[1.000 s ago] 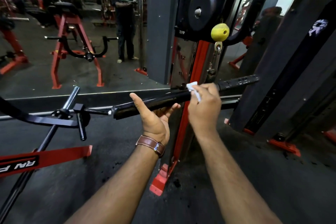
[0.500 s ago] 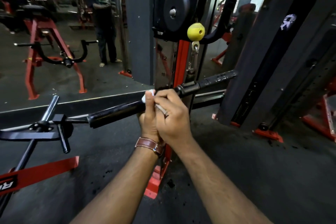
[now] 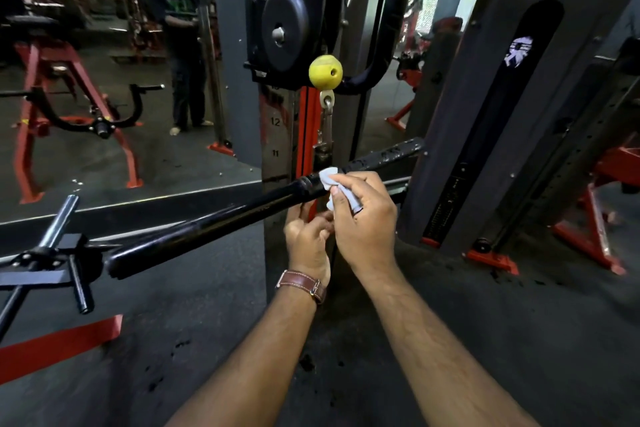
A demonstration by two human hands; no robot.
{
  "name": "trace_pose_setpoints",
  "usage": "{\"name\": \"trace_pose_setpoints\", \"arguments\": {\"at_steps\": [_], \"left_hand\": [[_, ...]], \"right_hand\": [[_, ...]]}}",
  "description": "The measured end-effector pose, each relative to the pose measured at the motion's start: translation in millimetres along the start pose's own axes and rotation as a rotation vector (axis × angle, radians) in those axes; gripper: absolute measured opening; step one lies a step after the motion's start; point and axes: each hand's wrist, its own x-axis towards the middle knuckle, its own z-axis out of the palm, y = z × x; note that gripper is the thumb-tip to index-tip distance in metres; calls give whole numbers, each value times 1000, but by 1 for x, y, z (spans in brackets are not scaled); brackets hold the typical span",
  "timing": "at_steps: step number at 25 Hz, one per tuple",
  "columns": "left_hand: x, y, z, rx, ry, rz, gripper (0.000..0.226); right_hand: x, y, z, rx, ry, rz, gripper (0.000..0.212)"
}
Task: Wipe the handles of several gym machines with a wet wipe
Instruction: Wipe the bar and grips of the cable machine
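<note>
My right hand (image 3: 363, 218) pinches the wet wipe (image 3: 329, 177) on the black bar (image 3: 214, 222); my left hand (image 3: 306, 236) curls under it, holding nothing.

Right hand (image 3: 363, 222) with white wet wipe (image 3: 330, 185) on black bar handle (image 3: 221, 222), left hand (image 3: 306, 236) underneath.

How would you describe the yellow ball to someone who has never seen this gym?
Find the tall grey machine column with round black weight plates at the top centre. Just below the smaller plate hangs the round yellow ball, above a metal clip. It is the only yellow thing among black, grey and red equipment.
</note>
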Motion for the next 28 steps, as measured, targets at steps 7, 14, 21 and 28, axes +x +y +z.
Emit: {"name": "trace_pose_setpoints", "arguments": {"at_steps": [7,14,21,28], "left_hand": [[26,-20,37,28,35,-11,31],[58,-43,48,-58,80,18,14],[84,-62,61,7,187,165,28],[94,-71,70,-3,218,243,19]], "right_hand": [[36,48,-14,-12,-37,63,19],[70,90,4,-60,-62,-71,18],[99,127,-1,-32,-193,-217,21],[111,146,-5,-53,-278,-244,21]]}}
